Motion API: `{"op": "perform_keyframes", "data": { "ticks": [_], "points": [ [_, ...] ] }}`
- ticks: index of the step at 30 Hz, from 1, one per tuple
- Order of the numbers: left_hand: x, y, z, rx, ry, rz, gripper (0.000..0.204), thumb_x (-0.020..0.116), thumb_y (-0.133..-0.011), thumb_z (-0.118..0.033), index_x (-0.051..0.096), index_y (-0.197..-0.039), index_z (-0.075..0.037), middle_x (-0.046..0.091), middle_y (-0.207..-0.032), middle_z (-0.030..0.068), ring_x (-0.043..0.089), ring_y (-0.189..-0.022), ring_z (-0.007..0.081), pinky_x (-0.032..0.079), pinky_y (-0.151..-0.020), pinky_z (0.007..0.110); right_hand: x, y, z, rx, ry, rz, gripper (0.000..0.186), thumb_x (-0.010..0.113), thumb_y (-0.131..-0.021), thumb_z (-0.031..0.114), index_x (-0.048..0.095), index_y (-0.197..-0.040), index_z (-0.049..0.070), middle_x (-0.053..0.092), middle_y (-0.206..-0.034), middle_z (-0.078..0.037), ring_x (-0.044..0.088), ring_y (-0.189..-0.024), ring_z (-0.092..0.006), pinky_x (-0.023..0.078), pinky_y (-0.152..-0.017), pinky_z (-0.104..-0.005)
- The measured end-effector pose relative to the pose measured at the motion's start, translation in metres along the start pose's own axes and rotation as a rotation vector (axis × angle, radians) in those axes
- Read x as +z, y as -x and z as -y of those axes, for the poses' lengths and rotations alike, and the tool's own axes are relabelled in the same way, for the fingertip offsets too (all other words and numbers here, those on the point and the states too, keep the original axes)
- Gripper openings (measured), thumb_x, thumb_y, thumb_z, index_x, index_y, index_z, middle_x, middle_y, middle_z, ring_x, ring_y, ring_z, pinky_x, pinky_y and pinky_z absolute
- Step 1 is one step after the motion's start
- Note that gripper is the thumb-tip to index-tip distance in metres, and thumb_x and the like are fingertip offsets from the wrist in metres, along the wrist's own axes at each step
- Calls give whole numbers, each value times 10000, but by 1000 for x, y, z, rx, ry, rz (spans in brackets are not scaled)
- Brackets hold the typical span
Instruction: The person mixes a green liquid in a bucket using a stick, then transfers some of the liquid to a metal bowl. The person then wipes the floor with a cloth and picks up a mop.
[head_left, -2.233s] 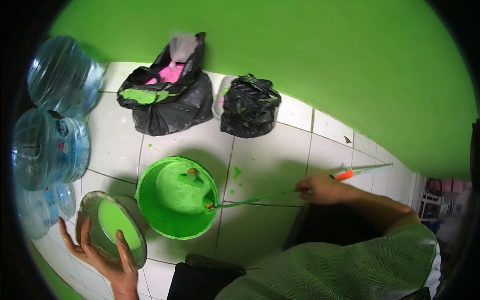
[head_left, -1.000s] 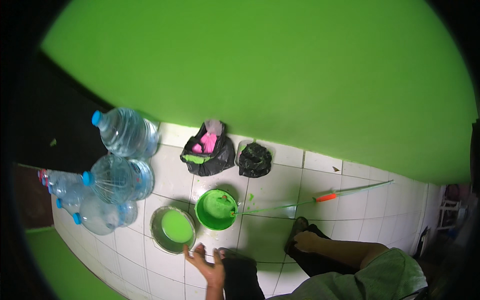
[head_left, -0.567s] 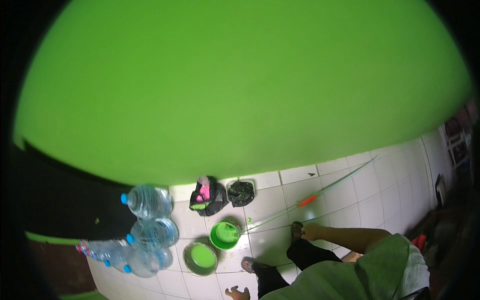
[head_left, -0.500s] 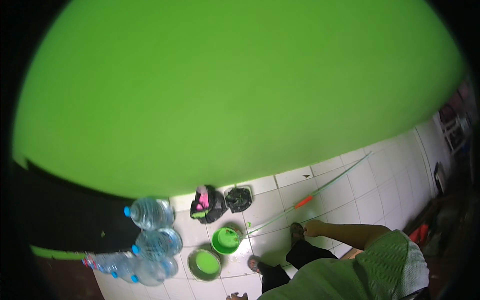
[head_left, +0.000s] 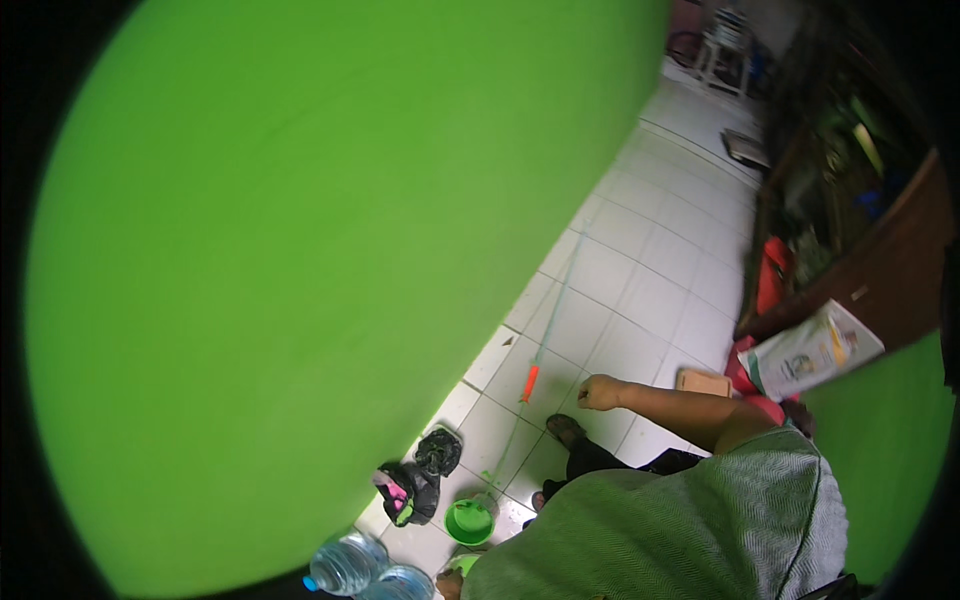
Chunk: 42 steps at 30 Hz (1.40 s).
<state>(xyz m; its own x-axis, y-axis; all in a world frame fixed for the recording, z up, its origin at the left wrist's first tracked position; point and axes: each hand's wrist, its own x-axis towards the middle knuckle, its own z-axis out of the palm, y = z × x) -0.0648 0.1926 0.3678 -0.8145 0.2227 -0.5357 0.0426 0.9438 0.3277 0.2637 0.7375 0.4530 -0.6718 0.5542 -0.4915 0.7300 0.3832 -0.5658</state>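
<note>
Person's R hand [head_left: 598,392], approx. 4 o'clock in view, is a loose fist; pole [head_left: 531,382] w/ orange grip lies nearby at its 9 o'clock, running down to just beside green bucket [head_left: 470,523] at 6 o'clock. L hand [head_left: 450,584], also 6 o'clock, overlaps tub [head_left: 466,562] of green paint; partly hidden, can't tell if gripping. Jugs [head_left: 347,565] at 7 o'clock.

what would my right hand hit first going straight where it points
Seen here, the orange grip comes first; depth is unclear, so the right hand may pass above it to the green wall.
</note>
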Motion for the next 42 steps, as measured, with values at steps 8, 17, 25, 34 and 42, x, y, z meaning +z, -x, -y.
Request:
{"op": "perform_keyframes", "data": {
  "ticks": [8,17,25,34,42],
  "points": [
    [-1,-44,-65,212,-136,156,447,811,-756,-298,653,-1023,24,604,-1100,296,567,-1099,384,492,-956,486,18,145,-90,445,-32,65,396,673,-893,379,767,-918,-5,718,-812,-161,704,-722,-256,575,-657,-393],
    [64,-20,-226,466,-235,339,425,807,-760,-293,661,-1010,18,626,-1069,279,590,-1065,371,499,-943,482,-30,205,-142,650,-513,23,392,678,-920,362,732,-1088,13,720,-867,-80,679,-717,-180,584,-603,-345],
    [135,38,-408,634,-265,399,404,803,-764,-289,667,-998,12,645,-1041,263,610,-1035,360,506,-931,479,-132,195,-217,558,-582,-43,359,699,-912,342,734,-1039,9,725,-874,-102,699,-742,-198,604,-618,-372],
    [187,53,-547,663,-323,393,382,799,-768,-284,674,-984,5,667,-1010,246,633,-1001,347,514,-917,475,-237,229,-315,635,-695,-206,371,690,-939,344,718,-1139,33,728,-906,-99,695,-752,-176,601,-642,-335],
    [217,8,-629,536,-343,389,362,796,-772,-280,681,-972,-1,686,-982,230,653,-971,336,521,-905,472,-267,238,-330,539,-905,-300,369,698,-924,349,708,-1110,30,710,-893,-81,677,-722,-166,575,-593,-325]
  ]
}}
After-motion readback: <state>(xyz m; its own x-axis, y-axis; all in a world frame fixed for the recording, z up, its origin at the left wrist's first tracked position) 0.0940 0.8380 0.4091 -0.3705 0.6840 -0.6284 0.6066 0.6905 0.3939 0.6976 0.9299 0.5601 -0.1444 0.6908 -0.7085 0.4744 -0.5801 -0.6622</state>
